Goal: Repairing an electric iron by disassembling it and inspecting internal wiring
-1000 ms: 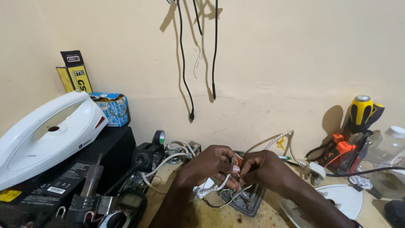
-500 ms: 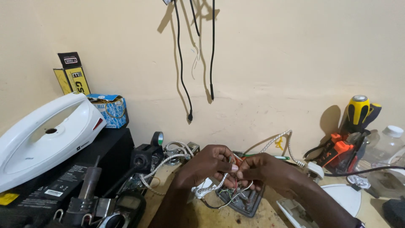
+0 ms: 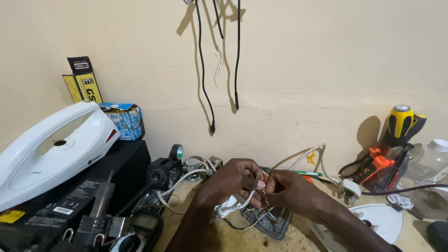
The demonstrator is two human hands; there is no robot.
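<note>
1. Fingertips of the left hand (image 3: 229, 179) and right hand (image 3: 290, 191) have drawn closer, pinched shut on thin wire ends (image 3: 262, 177) between them.
2. Braided cord (image 3: 186, 179) trails left of the fingers; open iron base (image 3: 268, 220) sits just below, unmoved.

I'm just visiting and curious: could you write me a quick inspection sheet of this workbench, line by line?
Surface: bench, worn and stained, mostly covered.
Job's things: braided cord running to the hands; grey plate with thin wires just under them.
Clutter: white iron shell on a black box; soldering iron; blue tape box; yellow screwdriver; orange tool; white plug.
Grips: left hand and right hand meet, fingertips pinching wire ends between them.
Cables: black leads hang loose down the wall; a black cable crosses at right.
Surroundings: cream wall, scuffed low down.
</note>
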